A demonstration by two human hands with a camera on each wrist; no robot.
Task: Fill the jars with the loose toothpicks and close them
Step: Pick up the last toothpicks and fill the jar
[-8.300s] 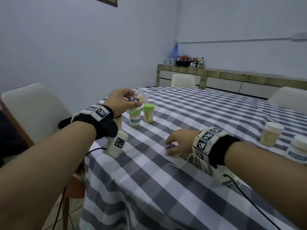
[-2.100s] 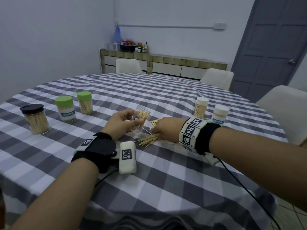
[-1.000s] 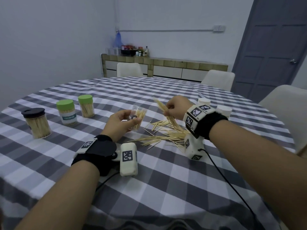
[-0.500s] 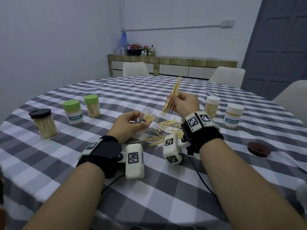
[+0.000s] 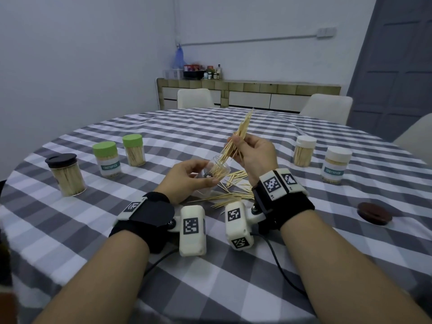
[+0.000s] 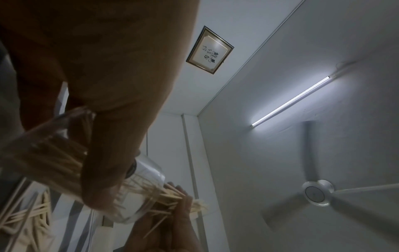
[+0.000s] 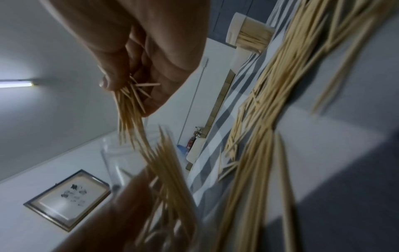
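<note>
My left hand [image 5: 194, 176] grips a clear open jar [image 5: 216, 170], tilted with its mouth up and to the right; the same jar [image 6: 138, 192] shows in the left wrist view, part full of toothpicks. My right hand [image 5: 253, 152] pinches a bundle of toothpicks [image 5: 238, 136] whose lower ends reach into the jar's mouth. In the right wrist view the bundle [image 7: 131, 109] hangs from the fingers [image 7: 112, 80] toward the jar [image 7: 121, 162]. Loose toothpicks [image 5: 233, 190] lie scattered on the checked tablecloth just below both hands. A dark brown lid [image 5: 374, 212] lies flat at the right.
Closed jars of toothpicks stand around: a black-lidded one [image 5: 66, 175] and two green-lidded ones [image 5: 106, 159] [image 5: 133, 149] at the left, two white-lidded ones [image 5: 304, 153] [image 5: 335, 167] at the right. White chairs [image 5: 195, 98] ring the round table [image 5: 304, 265]; a low cabinet stands behind.
My right hand lifted a bundle of toothpicks off the pile and brought it over to the jar's mouth. The left hand kept the jar tilted in place.
</note>
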